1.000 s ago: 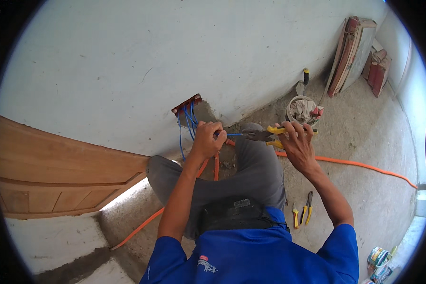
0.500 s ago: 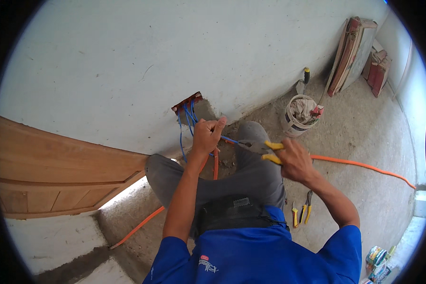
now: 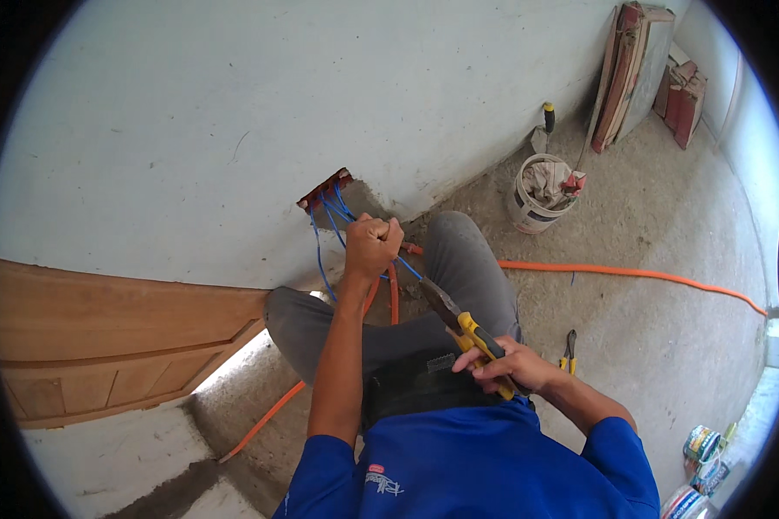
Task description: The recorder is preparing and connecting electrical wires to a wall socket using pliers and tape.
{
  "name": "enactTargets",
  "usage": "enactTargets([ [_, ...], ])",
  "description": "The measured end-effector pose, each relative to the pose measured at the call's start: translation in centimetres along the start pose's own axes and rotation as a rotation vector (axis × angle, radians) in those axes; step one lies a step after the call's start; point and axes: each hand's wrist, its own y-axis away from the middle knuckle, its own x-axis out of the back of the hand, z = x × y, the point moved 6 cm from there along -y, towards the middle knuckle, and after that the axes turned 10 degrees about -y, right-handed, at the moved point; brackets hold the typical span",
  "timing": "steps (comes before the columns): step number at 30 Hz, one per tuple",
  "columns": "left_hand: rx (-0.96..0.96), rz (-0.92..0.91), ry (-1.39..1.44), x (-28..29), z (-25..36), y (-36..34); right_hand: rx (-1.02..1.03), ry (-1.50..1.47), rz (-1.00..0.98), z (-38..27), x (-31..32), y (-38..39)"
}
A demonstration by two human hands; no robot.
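Observation:
My left hand (image 3: pixel 372 245) is closed on a blue wire (image 3: pixel 411 268) below a rough opening (image 3: pixel 325 192) in the white wall, from which several blue wires hang. My right hand (image 3: pixel 519 368) grips pliers (image 3: pixel 476 333) with yellow-and-black handles, held diagonally over my lap. The pliers' dark jaws meet the far end of the held wire; whether they are clamped on it is too small to tell. Orange conduit (image 3: pixel 632 272) runs behind my knees and across the floor, with short upright lengths just under my left hand.
A wooden panel (image 3: pixel 104 337) stands at left. At right are a bucket (image 3: pixel 537 212) of debris, a trowel (image 3: pixel 545 125) behind it, stacked boards (image 3: pixel 636 73) against the wall, yellow-handled pliers (image 3: pixel 569 353) on the floor and containers (image 3: pixel 701 445) at lower right.
My right hand has swung down toward my lap with the pliers, turning them diagonal and drawing the wire downward. My left hand stays near the opening; the view has shifted slightly.

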Motion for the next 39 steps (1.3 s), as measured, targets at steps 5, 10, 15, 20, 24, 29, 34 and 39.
enactTargets([
  [5, 0.014, -0.016, 0.018, 0.8, -2.7, -0.1, 0.012, -0.11, 0.004, 1.6, -1.7, 1.5],
  [10, 0.024, 0.074, -0.035, 2.1, -1.3, -0.3, -0.047, 0.147, 0.122, 8.0, 0.0, 9.5],
  [15, 0.241, -0.064, 0.163, 2.3, -0.3, -1.7, 0.611, 1.199, 0.729, -1.0, 2.9, 9.5],
  [20, 0.336, -0.116, 0.226, 2.4, -1.0, -2.4, 0.769, 1.795, 0.99, -6.6, 3.1, 8.2],
  [24, 0.392, -0.125, 0.2, 2.0, -1.1, -3.1, 0.869, 2.019, 1.138, -10.2, 3.3, 6.2],
  [29, 0.409, -0.112, 0.142, 2.5, -1.4, -3.3, 0.96, 2.183, 1.121, -13.5, 1.9, 3.5],
  [34, 0.422, -0.131, 0.133, 2.8, -1.5, -3.0, 1.045, 2.22, 1.05, -14.6, 0.1, 2.5],
  [39, 0.407, -0.102, 0.1, 2.8, -1.7, -2.8, 1.075, 2.251, 0.981, -14.9, -0.7, 2.1],
])
